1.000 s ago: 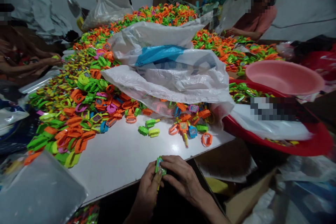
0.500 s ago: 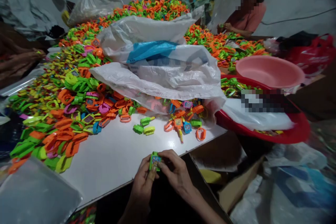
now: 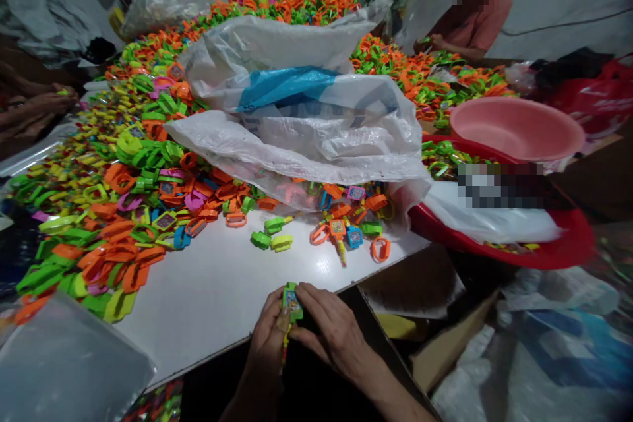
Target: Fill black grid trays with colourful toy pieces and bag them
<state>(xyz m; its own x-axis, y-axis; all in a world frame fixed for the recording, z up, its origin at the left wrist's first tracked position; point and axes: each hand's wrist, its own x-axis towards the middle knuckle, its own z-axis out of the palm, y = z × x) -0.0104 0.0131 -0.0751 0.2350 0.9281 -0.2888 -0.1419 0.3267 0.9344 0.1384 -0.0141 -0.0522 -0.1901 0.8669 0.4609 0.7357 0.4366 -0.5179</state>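
A green toy watch (image 3: 293,303) with a picture on its square face is held between my hands, just off the table's front edge. My left hand (image 3: 267,333) grips its left side, thumb along the edge. The fingers of my right hand (image 3: 333,324) close on the watch's right edge, with the thumb lower down. Below the watch hangs a thin yellow-and-red stick (image 3: 285,344), close to both thumbs; how it joins the watch is hidden. On the table ahead lie a few loose watches, among them a yellow one (image 3: 281,242) and an orange one (image 3: 380,250).
A big heap of toy watches (image 3: 119,231) covers the left and back of the white table (image 3: 198,303). A white sack (image 3: 326,145) lies across the middle. To the right are a red basin (image 3: 568,244) and a pink basin (image 3: 517,128). Another person (image 3: 477,20) sits at the back right.
My right thumb has moved down off the watch face. The yellow-and-red stick now shows below the watch. The view has shifted slightly.
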